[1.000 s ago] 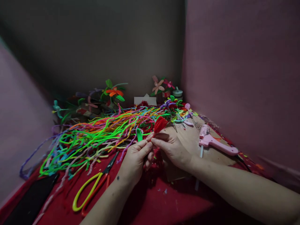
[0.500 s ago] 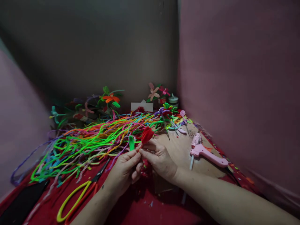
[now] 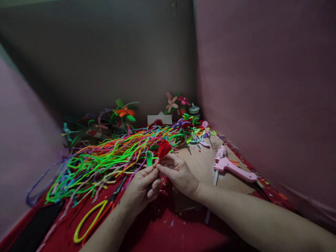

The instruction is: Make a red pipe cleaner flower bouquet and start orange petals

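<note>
Red flower [image 3: 164,148]: left hand [image 3: 143,186] and right hand [image 3: 181,176] are pinching its six-o'clock end; loosening is risking unravelling.

L hand [image 3: 141,187], R hand [image 3: 181,176], fingertips [image 3: 160,168] v. close, both pinching, L lower fingers [image 3: 154,190] prob. curled

With the scissors [image 3: 111,198] left of the left hand [image 3: 143,187], the glue gun [image 3: 227,164] lies rightward on cardboard [image 3: 198,164] (itself on the cloth [image 3: 154,229]), pipe cleaners [image 3: 105,157] behind the scissors, flowers [image 3: 125,112] beyond.
</note>
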A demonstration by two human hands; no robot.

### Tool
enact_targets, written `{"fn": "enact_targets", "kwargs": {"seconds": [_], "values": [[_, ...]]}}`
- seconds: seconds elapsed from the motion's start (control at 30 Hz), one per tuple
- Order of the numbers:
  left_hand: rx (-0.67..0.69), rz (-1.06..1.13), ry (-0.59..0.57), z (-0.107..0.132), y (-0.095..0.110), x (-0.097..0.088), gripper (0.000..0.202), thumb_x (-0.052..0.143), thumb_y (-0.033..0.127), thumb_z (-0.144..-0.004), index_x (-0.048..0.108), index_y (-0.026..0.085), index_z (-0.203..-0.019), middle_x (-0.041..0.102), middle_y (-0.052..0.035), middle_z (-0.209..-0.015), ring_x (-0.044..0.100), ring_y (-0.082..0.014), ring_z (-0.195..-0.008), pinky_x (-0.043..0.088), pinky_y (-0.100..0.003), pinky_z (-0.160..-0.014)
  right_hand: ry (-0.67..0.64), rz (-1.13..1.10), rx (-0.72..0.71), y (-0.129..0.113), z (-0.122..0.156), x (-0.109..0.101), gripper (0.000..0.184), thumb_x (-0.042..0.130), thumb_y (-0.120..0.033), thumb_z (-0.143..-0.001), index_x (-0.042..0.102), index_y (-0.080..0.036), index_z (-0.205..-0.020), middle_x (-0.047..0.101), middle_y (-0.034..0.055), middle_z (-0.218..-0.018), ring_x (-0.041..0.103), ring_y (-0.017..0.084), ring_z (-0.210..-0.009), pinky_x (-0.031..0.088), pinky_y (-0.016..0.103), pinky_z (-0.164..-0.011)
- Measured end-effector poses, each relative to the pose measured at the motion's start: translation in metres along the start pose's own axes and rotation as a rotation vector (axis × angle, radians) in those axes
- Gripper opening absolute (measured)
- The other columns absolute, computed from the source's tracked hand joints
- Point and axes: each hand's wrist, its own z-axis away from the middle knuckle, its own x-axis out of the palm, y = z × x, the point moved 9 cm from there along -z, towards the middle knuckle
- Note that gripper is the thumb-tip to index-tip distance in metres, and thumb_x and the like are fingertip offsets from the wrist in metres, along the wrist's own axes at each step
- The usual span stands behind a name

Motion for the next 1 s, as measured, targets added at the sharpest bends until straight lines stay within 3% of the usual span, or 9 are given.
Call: {"fn": "enact_targets", "kwargs": {"seconds": [0.23, 0.37, 0.5, 0.6, 0.73, 0.87, 1.0], "values": [[0.053, -0.114, -0.036, 0.005, 0.009, 0.007, 0.026, 0.062, 0.042, -0.078, 0.053, 0.017, -0.077, 0.036, 0.0106, -0.044, 0.015, -0.0006, -0.030, 0.018, -0.013, -0.030, -0.074, -0.076, 0.046, -0.003, -0.001, 0.006, 0.012, 0.066, -0.030, -0.074, 0.063, -0.018, -0.073, 0.060, -0.0022, -0.068, 0.056, 0.013, -0.072, 0.045, 0.028, -0.076], [0.114, -0.209, -0.017, 0.006, 0.016, 0.009, 0.027, 0.059, 0.043, -0.079, 0.054, 0.017, -0.080, 0.036, 0.0102, -0.046, 0.017, -0.0015, -0.032, 0.018, -0.014, -0.031, -0.034, -0.041, 0.025, -0.003, -0.001, 0.003, 0.014, 0.065, -0.032, -0.074, 0.065, -0.017, -0.071, 0.060, -0.0017, -0.067, 0.056, 0.013, -0.072, 0.044, 0.027, -0.076], [0.281, -0.373, 0.095, 0.007, 0.028, 0.006, 0.026, 0.060, 0.040, -0.079, 0.056, 0.018, -0.091, 0.046, 0.0069, -0.055, 0.033, -0.0049, -0.037, 0.027, -0.017, -0.037, 0.075, -0.009, 0.009, -0.005, 0.000, -0.006, 0.013, 0.068, -0.029, -0.070, 0.066, -0.017, -0.072, 0.062, -0.0011, -0.072, 0.056, 0.013, -0.074, 0.043, 0.026, -0.075], [0.438, -0.513, 0.231, 0.013, 0.037, -0.001, 0.020, 0.068, 0.032, -0.072, 0.059, 0.020, -0.086, 0.052, 0.0034, -0.065, 0.044, -0.0089, -0.051, 0.034, -0.018, -0.048, 0.112, 0.020, 0.000, -0.008, 0.001, -0.008, 0.014, 0.067, -0.030, -0.070, 0.066, -0.016, -0.068, 0.061, -0.0013, -0.069, 0.055, 0.012, -0.069, 0.044, 0.027, -0.072], [0.570, -0.631, 0.344, 0.021, 0.046, -0.007, 0.008, 0.068, 0.023, -0.070, 0.063, 0.021, -0.076, 0.051, 0.0010, -0.069, 0.045, -0.0118, -0.062, 0.033, -0.019, -0.058, 0.083, 0.036, -0.034, -0.010, 0.002, -0.002, 0.013, 0.067, -0.029, -0.068, 0.066, -0.016, -0.065, 0.062, -0.0006, -0.067, 0.055, 0.013, -0.070, 0.044, 0.027, -0.071], [0.597, -0.663, 0.344, 0.024, 0.051, -0.004, 0.003, 0.066, 0.021, -0.072, 0.064, 0.021, -0.070, 0.047, 0.0030, -0.062, 0.040, -0.0106, -0.058, 0.029, -0.019, -0.056, 0.072, 0.049, -0.042, -0.009, 0.003, 0.000, 0.012, 0.068, -0.028, -0.067, 0.067, -0.017, -0.069, 0.065, 0.0000, -0.072, 0.057, 0.013, -0.073, 0.044, 0.028, -0.074], [0.533, -0.597, 0.278, 0.020, 0.050, 0.004, 0.013, 0.061, 0.025, -0.076, 0.058, 0.018, -0.065, 0.040, 0.0063, -0.052, 0.033, -0.0075, -0.047, 0.026, -0.019, -0.048, 0.052, 0.074, -0.062, -0.012, 0.001, -0.002, 0.014, 0.070, -0.029, -0.065, 0.068, -0.017, -0.072, 0.064, -0.0002, -0.075, 0.057, 0.014, -0.078, 0.044, 0.029, -0.079]]}}
